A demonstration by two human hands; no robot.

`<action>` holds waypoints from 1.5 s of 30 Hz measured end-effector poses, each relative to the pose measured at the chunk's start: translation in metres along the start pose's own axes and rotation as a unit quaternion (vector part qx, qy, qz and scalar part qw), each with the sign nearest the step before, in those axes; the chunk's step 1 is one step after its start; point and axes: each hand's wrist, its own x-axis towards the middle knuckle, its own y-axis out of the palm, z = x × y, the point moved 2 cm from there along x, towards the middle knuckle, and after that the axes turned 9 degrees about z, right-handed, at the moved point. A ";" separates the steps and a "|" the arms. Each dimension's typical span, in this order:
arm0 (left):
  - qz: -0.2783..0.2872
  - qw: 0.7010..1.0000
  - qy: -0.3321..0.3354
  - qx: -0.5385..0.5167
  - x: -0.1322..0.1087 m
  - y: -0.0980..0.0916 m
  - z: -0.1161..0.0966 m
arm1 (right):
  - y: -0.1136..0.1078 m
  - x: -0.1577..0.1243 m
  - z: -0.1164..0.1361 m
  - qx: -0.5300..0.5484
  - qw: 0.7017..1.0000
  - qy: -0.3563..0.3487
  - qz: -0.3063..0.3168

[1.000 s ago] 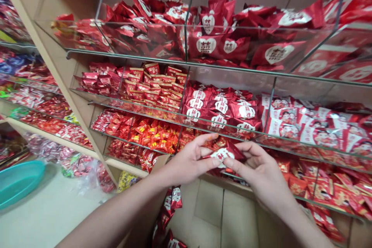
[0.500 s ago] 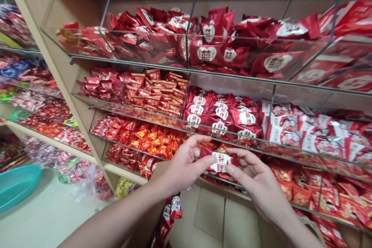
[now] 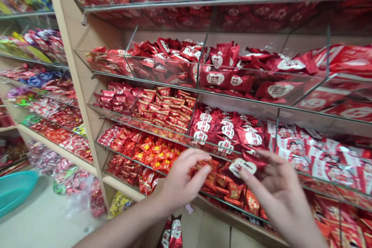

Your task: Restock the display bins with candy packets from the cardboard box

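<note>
A dark red candy packet (image 3: 242,166) with a white label is gripped in my right hand (image 3: 276,186), thumb across its front and fingers behind. It is tilted, in front of the shelf's lower rows. To its left, apart from it, my left hand (image 3: 186,174) has bent fingers with a gap between thumb and fingertips, and no item shows in it. Just above the hands, similar dark red packets with white labels (image 3: 228,128) stand in stacked rows in a shelf compartment. Small orange-red candies (image 3: 159,155) fill the tray behind my left hand.
Clear dividers and glass edges (image 3: 154,82) front the tiered shelves. More red packets (image 3: 176,234) lie low, below my left forearm. Bagged candy (image 3: 75,178) and a teal basin (image 3: 17,192) stand on the floor at left. White-and-red packets (image 3: 308,147) fill the compartment at right.
My left hand has let go of the packet that both hands held. My right hand has moved right with it, tilting it. The view has tipped upward, showing more upper shelf.
</note>
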 end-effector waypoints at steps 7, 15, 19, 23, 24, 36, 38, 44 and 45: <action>0.031 0.897 0.108 0.429 0.065 -0.034 0.014 | 0.002 0.111 0.017 -0.366 0.914 -0.146 0.095; 0.055 0.838 0.080 0.537 0.067 -0.025 0.018 | 0.053 0.169 0.007 -0.496 0.846 -0.045 0.190; 0.063 0.813 0.071 0.575 0.069 -0.027 0.021 | 0.053 0.173 0.000 -0.523 0.827 -0.040 0.201; 0.081 0.785 0.080 0.609 0.077 -0.030 0.023 | 0.047 0.176 -0.008 -0.519 0.828 -0.036 0.208; 0.090 0.779 0.083 0.615 0.079 -0.030 0.023 | 0.046 0.177 -0.010 -0.517 0.830 -0.037 0.206; 0.113 0.761 0.122 0.628 0.090 -0.034 0.011 | 0.006 0.159 0.002 -0.549 0.803 -0.087 0.212; 0.125 0.763 0.123 0.623 0.092 -0.034 0.012 | -0.002 0.146 -0.004 -0.567 0.784 -0.099 0.233; 0.152 0.767 0.105 0.615 0.097 -0.033 0.015 | -0.007 0.118 -0.016 -0.617 0.741 -0.088 0.249; 0.153 0.767 0.107 0.613 0.097 -0.034 0.014 | -0.006 0.117 -0.016 -0.616 0.743 -0.084 0.248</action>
